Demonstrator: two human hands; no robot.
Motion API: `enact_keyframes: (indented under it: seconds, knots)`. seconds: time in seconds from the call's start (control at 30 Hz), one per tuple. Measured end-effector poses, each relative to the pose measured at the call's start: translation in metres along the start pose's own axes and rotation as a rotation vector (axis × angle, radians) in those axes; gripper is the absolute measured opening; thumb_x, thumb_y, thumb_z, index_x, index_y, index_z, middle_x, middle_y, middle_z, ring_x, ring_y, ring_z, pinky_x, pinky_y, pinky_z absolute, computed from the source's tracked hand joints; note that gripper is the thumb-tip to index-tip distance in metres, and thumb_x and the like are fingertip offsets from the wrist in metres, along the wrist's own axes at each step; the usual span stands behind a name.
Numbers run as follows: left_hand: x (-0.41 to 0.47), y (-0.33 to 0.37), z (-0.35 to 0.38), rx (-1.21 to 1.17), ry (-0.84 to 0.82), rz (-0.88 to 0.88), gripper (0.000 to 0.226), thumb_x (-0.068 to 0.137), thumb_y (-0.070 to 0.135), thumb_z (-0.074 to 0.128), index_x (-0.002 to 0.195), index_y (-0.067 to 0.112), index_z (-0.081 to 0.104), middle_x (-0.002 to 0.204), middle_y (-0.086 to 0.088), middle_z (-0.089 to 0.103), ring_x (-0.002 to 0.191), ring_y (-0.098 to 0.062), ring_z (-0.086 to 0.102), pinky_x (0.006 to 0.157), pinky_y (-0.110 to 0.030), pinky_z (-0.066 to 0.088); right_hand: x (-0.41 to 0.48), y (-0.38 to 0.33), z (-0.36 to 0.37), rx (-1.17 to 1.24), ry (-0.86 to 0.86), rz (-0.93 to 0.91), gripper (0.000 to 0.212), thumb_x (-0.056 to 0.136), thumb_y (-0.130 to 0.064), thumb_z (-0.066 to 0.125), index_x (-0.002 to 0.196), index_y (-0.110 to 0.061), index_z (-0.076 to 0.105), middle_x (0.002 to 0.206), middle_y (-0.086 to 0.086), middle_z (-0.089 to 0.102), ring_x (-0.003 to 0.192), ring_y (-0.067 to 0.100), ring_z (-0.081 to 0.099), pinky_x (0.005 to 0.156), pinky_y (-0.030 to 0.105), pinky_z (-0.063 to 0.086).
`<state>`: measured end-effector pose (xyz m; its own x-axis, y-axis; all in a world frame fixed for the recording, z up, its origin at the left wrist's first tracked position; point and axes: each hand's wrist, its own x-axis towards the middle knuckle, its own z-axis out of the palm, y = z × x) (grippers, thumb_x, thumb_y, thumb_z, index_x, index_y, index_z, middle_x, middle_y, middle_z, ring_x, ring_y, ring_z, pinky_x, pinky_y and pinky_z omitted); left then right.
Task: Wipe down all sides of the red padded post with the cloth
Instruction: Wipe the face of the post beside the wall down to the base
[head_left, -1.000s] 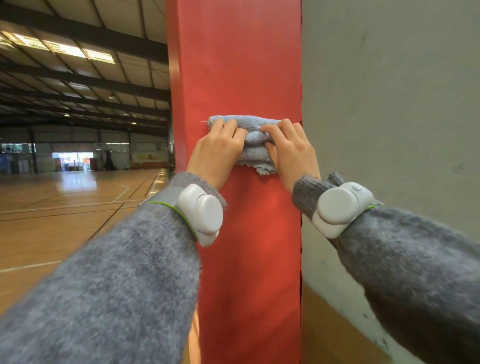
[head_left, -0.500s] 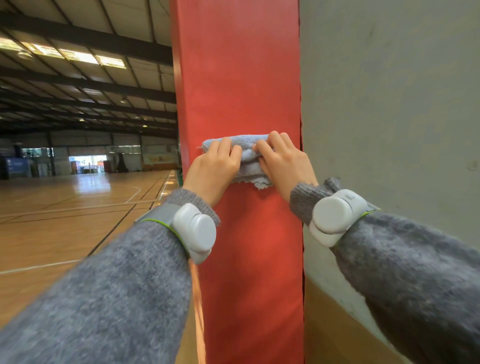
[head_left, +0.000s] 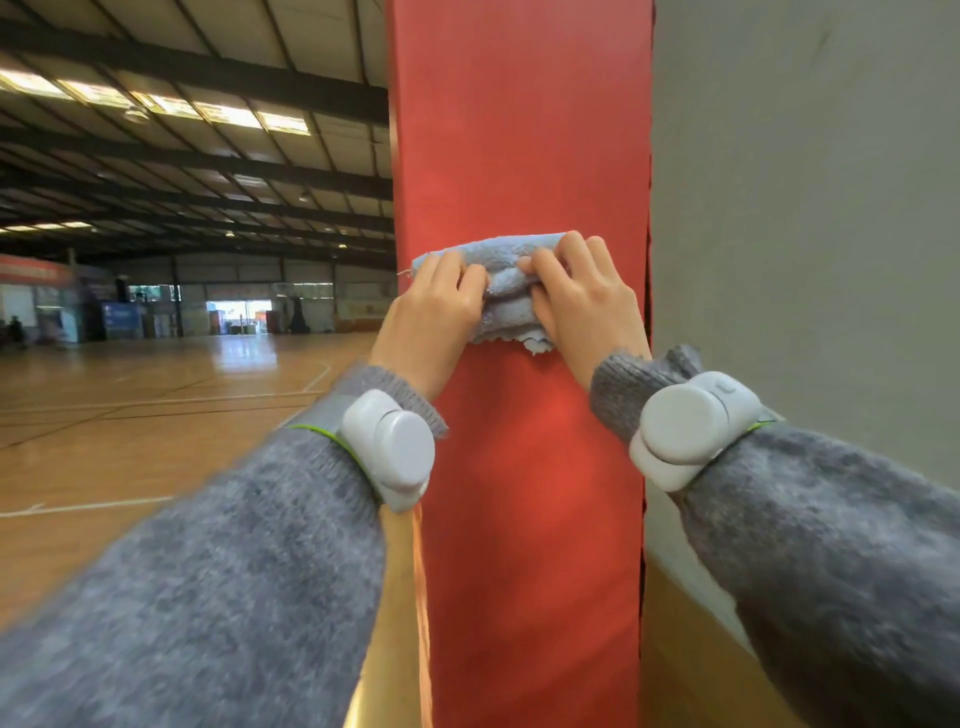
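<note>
Left sleeve (head_left: 208, 571): grey knitted wool, coming in from the lower left corner and reaching up toward the post.
Right sleeve (head_left: 841, 545): the same grey wool, coming in from the lower right edge.
Left wrist device (head_left: 395, 447): a white rounded unit strapped over the cuff, with a thin green line at its band.
Right wrist device (head_left: 685, 428): a white unit of the same kind, sitting on the right cuff.
Left hand (head_left: 431, 312): back of the hand toward the camera, fingers bent over the left part of the cloth and pressing it on the post.
Right hand (head_left: 582, 306): just beside the left one, fingers curled into the right part of the cloth and holding it against the post.
Cloth (head_left: 501, 283): pale blue, fluffy, bunched in folds between the two hands; a ragged edge hangs below the fingers.
Red padded post (head_left: 519, 130): upright, filling the middle from top to bottom; the cloth lies on its front face, about the middle of its visible height.
Grey wall (head_left: 805, 182): touching the post on its right side, with a dark seam between them.
Wooden strip (head_left: 691, 649): runs along the foot of the wall.
Wooden floor (head_left: 130, 415): glossy sports court with painted lines, left of the post.
Roof (head_left: 182, 130): dark beams and bright light panels.
Far end of the hall (head_left: 234, 306): boards and an open doorway, too small to read.
</note>
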<state>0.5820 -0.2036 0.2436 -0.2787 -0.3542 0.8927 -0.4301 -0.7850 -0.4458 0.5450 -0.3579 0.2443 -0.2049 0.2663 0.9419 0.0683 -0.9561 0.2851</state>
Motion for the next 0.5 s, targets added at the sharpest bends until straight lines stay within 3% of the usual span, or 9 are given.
enact_keyframes:
  seconds: [0.1, 0.23, 0.33, 0.4, 0.5]
  knots:
    - [-0.021, 0.008, 0.0, -0.03, -0.026, 0.021, 0.038, 0.069, -0.001, 0.072, 0.083, 0.012, 0.038, 0.068, -0.011, 0.052, 0.061, -0.028, 0.056, 0.036, -0.03, 0.045, -0.023, -0.004, -0.003, 0.003, -0.023, -0.016, 0.019, 0.061, 0.004, 0.07, 0.074, -0.007, 0.062, 0.072, 0.009, 0.054, 0.074, 0.018, 0.036, 0.043, 0.028, 0.039]
    - [-0.036, 0.02, -0.01, -0.019, -0.122, 0.019, 0.029, 0.061, -0.002, 0.082, 0.074, 0.007, 0.058, 0.066, -0.008, 0.052, 0.058, -0.024, 0.057, 0.033, -0.023, 0.038, -0.039, -0.009, -0.012, 0.015, -0.12, -0.036, 0.018, 0.058, 0.002, 0.067, 0.073, -0.006, 0.06, 0.072, 0.011, 0.054, 0.074, 0.02, 0.035, 0.043, 0.031, 0.043]
    - [-0.041, 0.023, -0.016, 0.024, -0.199, 0.036, 0.027, 0.058, 0.0, 0.083, 0.069, 0.009, 0.061, 0.065, -0.007, 0.052, 0.056, -0.022, 0.056, 0.031, -0.021, 0.035, -0.044, -0.01, -0.017, 0.008, -0.182, -0.069, 0.018, 0.057, 0.0, 0.066, 0.072, -0.005, 0.059, 0.072, 0.012, 0.053, 0.073, 0.02, 0.033, 0.038, 0.029, 0.04]
    - [-0.038, 0.022, -0.018, 0.069, -0.183, 0.073, 0.02, 0.062, 0.0, 0.075, 0.064, 0.011, 0.057, 0.062, -0.005, 0.051, 0.052, -0.02, 0.054, 0.03, -0.019, 0.029, -0.04, -0.009, -0.02, -0.023, -0.21, -0.124, 0.02, 0.055, 0.002, 0.066, 0.071, -0.005, 0.057, 0.071, 0.011, 0.052, 0.071, 0.019, 0.033, 0.037, 0.023, 0.031]
    - [-0.022, 0.016, -0.02, 0.178, -0.162, 0.112, 0.018, 0.068, 0.007, 0.045, 0.059, 0.016, 0.057, 0.059, 0.0, 0.052, 0.048, -0.014, 0.054, 0.029, -0.018, 0.025, -0.022, -0.005, -0.017, -0.098, -0.197, -0.168, 0.022, 0.052, 0.003, 0.068, 0.068, -0.007, 0.056, 0.069, 0.01, 0.051, 0.069, 0.018, 0.032, 0.036, 0.021, 0.024]
